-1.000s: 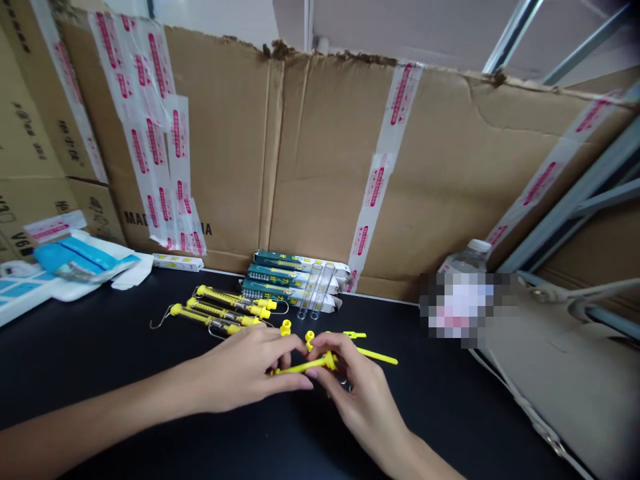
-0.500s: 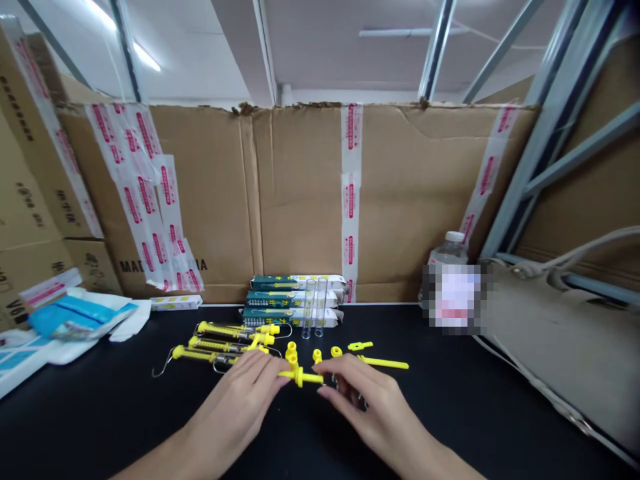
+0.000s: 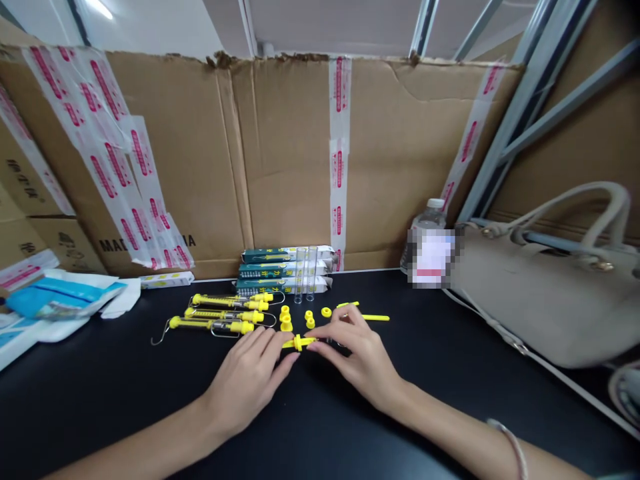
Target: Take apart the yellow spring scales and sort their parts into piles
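Note:
Between my two hands is a yellow plastic rod with a round collar [image 3: 298, 343], held level just over the table. My left hand [image 3: 250, 377] is closed on its left end. The fingertips of my right hand [image 3: 361, 350] pinch its right end; a small metal bit shows under these fingers, too hidden to make out. Just behind lie loose yellow caps [image 3: 285, 319], smaller yellow caps [image 3: 309, 319], a yellow ring [image 3: 327, 312] and a flat yellow strip [image 3: 376, 318]. To the left, several tubular spring scales [image 3: 213, 325] with wire hooks lie side by side.
Green-and-white boxes [image 3: 260, 270] are stacked at the back, two clear tubes [image 3: 299, 283] in front of them. A bottle [image 3: 435, 213] and a beige handbag [image 3: 540, 300] stand right. Blue-and-white packets [image 3: 65, 297] lie left. A cardboard wall [image 3: 290, 160] closes the back.
The view has tilted down and shifted, so things sit higher in it. Both hands stay on the yellow rod; my right fingers have come closer to the collar, covering more of the right end.

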Available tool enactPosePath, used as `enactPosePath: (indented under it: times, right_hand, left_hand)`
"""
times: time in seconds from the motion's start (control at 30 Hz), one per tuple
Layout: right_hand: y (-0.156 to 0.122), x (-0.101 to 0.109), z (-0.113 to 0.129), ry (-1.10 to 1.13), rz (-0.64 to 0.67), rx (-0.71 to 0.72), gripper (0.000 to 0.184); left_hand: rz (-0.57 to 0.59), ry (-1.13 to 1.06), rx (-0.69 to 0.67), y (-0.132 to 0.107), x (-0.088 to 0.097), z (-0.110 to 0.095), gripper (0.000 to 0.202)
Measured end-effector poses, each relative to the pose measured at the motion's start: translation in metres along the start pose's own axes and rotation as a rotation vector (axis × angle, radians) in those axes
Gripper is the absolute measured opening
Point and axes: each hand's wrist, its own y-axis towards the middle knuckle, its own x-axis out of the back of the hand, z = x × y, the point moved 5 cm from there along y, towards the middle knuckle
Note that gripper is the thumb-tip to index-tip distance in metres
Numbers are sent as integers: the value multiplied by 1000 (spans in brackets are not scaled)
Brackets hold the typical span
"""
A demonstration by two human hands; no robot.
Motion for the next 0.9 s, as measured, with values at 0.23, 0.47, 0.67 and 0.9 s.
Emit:
enactPosePath:
  times: [0.23, 0.47, 0.67, 0.9]
  right_hand:
    - [-4, -6, -1, 89, 28, -60, 18]
    - [-6, -15, -3, 190, 122, -99, 19]
    - [-5, -11, -8, 230, 103, -199, 18]
    - [-3, -3, -10, 229, 55, -174, 16]
  left_hand:
    - [29, -187, 147, -5, 3, 12, 25]
    - [-43, -125, 188, -6, 3, 19, 26]
    - [0, -177, 215, -3, 3, 20, 20]
    - [1, -235, 221, -2, 6, 17, 21]
